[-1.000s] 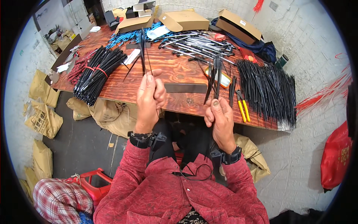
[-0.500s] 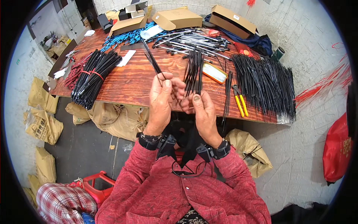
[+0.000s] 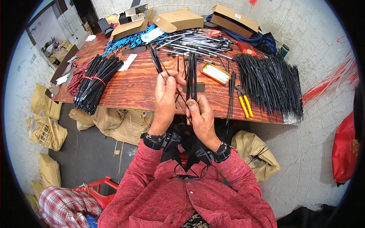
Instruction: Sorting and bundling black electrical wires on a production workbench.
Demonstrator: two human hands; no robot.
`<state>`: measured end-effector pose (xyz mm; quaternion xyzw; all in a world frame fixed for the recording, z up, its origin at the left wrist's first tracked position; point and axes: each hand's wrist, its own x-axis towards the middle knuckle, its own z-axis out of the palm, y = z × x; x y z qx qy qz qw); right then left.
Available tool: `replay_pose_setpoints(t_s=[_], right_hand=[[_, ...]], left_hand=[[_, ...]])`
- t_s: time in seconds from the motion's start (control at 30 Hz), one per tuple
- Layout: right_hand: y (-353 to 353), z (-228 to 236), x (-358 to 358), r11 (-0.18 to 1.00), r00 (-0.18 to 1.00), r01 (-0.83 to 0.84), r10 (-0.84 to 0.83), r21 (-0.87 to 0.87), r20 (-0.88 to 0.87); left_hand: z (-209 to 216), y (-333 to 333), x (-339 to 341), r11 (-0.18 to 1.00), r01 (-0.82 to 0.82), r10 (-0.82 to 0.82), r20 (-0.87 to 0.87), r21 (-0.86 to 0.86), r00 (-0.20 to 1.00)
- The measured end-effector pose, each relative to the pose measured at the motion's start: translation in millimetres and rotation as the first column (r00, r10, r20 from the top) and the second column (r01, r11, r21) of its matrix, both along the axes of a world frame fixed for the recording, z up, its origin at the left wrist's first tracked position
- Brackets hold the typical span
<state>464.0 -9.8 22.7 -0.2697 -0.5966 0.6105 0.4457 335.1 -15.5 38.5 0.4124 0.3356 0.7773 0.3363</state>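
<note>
My left hand [image 3: 165,100] is closed on a small bunch of thin black rods [image 3: 155,60], which point up and away over the table. Beside it, my right hand [image 3: 202,118] grips a thicker upright bunch of black rods [image 3: 192,74], thumb pressed across the lower ends. The hands are close together above the table's near edge, and a few single rods cross between them. Behind the right bunch lies a small dark flat block [image 3: 199,87]. Fingertips and lower rod ends are partly hidden.
A wide pile of black rods [image 3: 272,85] lies right, near yellow-handled pliers [image 3: 244,102] and an orange-rimmed tray [image 3: 216,73]. Left is a banded bundle of black rods [image 3: 97,81]. Silver rods [image 3: 194,41], blue rods [image 3: 127,41] and cardboard boxes [image 3: 178,19] sit at the back.
My right hand has moved left and slightly down, closer to the left hand. Its rods, spread before, now stand in a tighter bunch. The left hand's rods tilt less.
</note>
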Motion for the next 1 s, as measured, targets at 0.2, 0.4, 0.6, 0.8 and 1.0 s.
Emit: replay_pose_setpoints(t_s=[0.2, 0.4, 0.6, 0.8, 1.0], right_hand=[[-6.7, -4.5, 2.0, 0.999, 1.000, -0.026, 0.026, -0.018, -0.016], [-3.8, 2.0, 7.5, 0.997, 0.997, -0.074, 0.074, -0.032, 0.010], [4.4, 8.9, 6.7, 0.994, 0.994, -0.108, 0.108, -0.035, -0.007], [12.0, 8.8, 10.2, 0.995, 0.995, -0.101, 0.101, 0.003, -0.012], [26.7, 16.2, 29.6, 0.998, 0.999, -0.048, 0.048, -0.038, -0.015]], left_hand=[[11.4, 7.2, -22.5, 0.995, -0.094, 0.095, -0.191, 0.013, 0.977], [23.5, -8.0, -29.0, 0.977, 0.049, -0.081, -0.152, -0.206, 0.985], [27.4, -19.3, -25.6, 0.940, 0.133, -0.198, -0.186, -0.315, 0.962], [23.3, -19.1, -33.4, 0.980, -0.012, -0.021, -0.163, -0.201, 0.986], [27.3, -23.1, -74.6, 0.946, -0.325, 0.322, 0.161, -0.011, 0.933]])
